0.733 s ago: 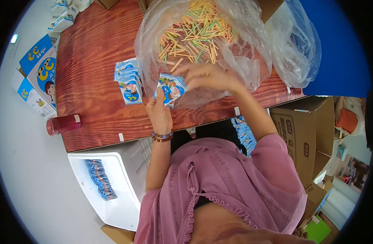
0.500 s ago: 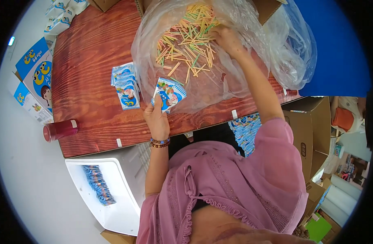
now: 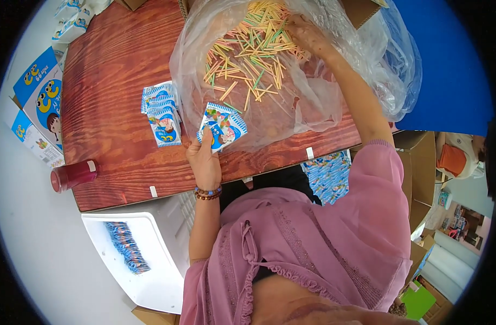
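Note:
My left hand (image 3: 203, 156) pinches a small blue-and-white printed packet (image 3: 224, 128) near the table's front edge, its thumb lying on the packet's face. Just left of that hand, several similar packets (image 3: 162, 111) lie overlapped in a stack on the table. Thin pastel sticks (image 3: 253, 59), yellow, pink and green, are heaped loosely on a clear plastic bag (image 3: 313, 103). At the right side of the heap is my right hand (image 3: 308, 37), its fingers curled down against the sticks. What those fingertips hold, if anything, is hidden.
The reddish wooden table (image 3: 112, 70) carries a pink-red cylindrical container (image 3: 74, 176) at its left corner. Below its front edge stands a white bin (image 3: 156, 271) with a row of packets (image 3: 128, 246). Cardboard boxes (image 3: 421, 168) stand at the right, and printed cartons (image 3: 39, 103) at the left.
My right hand has shifted slightly up and right along the heap of sticks. My left hand still grips the packet. The whole view has shifted a little.

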The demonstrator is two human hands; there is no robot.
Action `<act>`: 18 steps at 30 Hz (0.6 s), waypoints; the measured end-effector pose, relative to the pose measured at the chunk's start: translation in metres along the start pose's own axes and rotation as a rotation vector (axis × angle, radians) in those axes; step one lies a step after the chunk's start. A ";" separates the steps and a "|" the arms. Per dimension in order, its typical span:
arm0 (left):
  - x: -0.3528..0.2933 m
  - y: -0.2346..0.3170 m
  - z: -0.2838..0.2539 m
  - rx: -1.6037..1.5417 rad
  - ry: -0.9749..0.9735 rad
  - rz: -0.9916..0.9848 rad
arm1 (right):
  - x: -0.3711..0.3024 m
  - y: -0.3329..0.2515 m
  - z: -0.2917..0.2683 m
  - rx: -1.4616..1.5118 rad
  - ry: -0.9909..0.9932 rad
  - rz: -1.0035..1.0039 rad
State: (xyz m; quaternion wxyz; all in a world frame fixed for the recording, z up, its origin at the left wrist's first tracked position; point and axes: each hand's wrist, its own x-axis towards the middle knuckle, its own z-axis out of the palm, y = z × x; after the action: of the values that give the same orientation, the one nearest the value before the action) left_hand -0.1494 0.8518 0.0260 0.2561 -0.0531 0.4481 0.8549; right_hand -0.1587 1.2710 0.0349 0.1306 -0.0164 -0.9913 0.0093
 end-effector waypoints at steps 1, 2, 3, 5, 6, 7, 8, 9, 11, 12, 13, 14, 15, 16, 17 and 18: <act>0.000 0.000 0.000 0.003 -0.002 -0.001 | 0.001 0.000 -0.002 0.001 0.002 0.003; 0.000 -0.001 0.000 0.006 -0.006 -0.002 | 0.002 -0.001 -0.005 -0.024 -0.064 0.022; 0.000 -0.001 -0.001 0.010 -0.010 -0.003 | 0.003 -0.002 -0.007 -0.048 -0.130 0.040; 0.000 0.000 0.000 0.011 -0.010 -0.002 | 0.005 -0.002 -0.015 -0.091 -0.190 0.038; -0.001 0.000 0.000 0.009 -0.010 -0.002 | 0.005 -0.002 -0.017 -0.136 -0.252 0.036; -0.001 -0.001 0.000 0.012 -0.011 -0.002 | 0.003 -0.004 -0.017 -0.135 -0.251 0.039; -0.001 -0.001 -0.001 0.017 -0.019 0.000 | 0.003 -0.004 -0.017 -0.143 -0.242 0.031; -0.001 -0.001 -0.001 0.023 -0.026 0.003 | 0.003 -0.004 -0.016 -0.152 -0.234 0.023; -0.001 -0.001 -0.002 0.029 -0.021 -0.002 | 0.001 0.001 -0.009 -0.177 -0.169 -0.044; -0.001 -0.001 -0.003 0.033 -0.016 -0.007 | -0.001 0.005 -0.004 -0.202 -0.105 -0.112; 0.000 -0.002 -0.003 0.034 -0.017 -0.005 | -0.003 0.008 0.000 -0.202 -0.103 -0.112; 0.000 -0.003 -0.005 0.035 -0.012 0.000 | -0.004 0.010 0.006 -0.139 -0.080 -0.092; -0.001 -0.002 -0.006 0.035 -0.006 0.007 | -0.004 0.011 0.011 -0.076 -0.057 -0.075; -0.002 -0.001 -0.006 0.036 -0.001 0.012 | -0.002 0.014 0.016 -0.072 -0.054 -0.081; -0.003 0.001 -0.002 0.034 0.004 0.010 | 0.001 0.021 0.023 -0.001 -0.050 -0.047; -0.004 0.002 0.000 0.033 0.004 0.005 | 0.002 0.031 0.031 0.068 -0.045 -0.010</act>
State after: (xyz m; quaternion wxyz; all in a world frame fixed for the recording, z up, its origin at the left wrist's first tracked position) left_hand -0.1472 0.8496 0.0285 0.2539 -0.0493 0.4625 0.8480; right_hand -0.1674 1.3019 0.0049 0.1086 -0.0069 -0.9931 0.0427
